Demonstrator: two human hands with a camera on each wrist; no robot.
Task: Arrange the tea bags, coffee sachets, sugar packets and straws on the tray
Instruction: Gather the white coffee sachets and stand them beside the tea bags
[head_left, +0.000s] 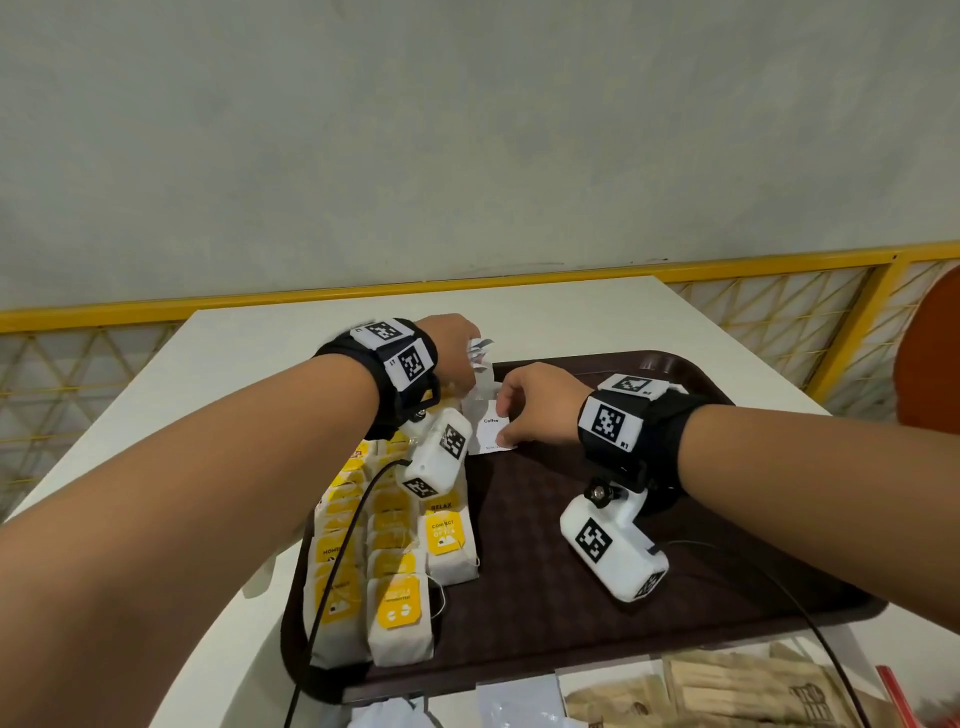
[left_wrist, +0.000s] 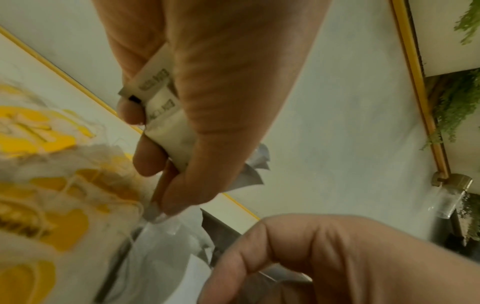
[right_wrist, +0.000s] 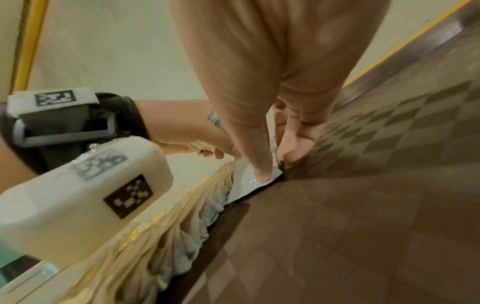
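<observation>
White coffee sachets (head_left: 491, 428) meet a brown tray (head_left: 571, 597) beside tea bags (head_left: 400, 571).
Left hand (head_left: 457, 353) clutches a bundle of sachets; right hand (head_left: 535, 405) pinches one on the tray.

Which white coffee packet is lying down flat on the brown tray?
The coffee sachet under the right hand, printed "Coffee". The other sachets are bunched up in the left hand.

The white sachet (head_left: 491, 428) reads "Coffee"; tea bag tags (head_left: 441, 530) at 7 o'clock on the tray read "RELAX" and "CONNECT".
</observation>
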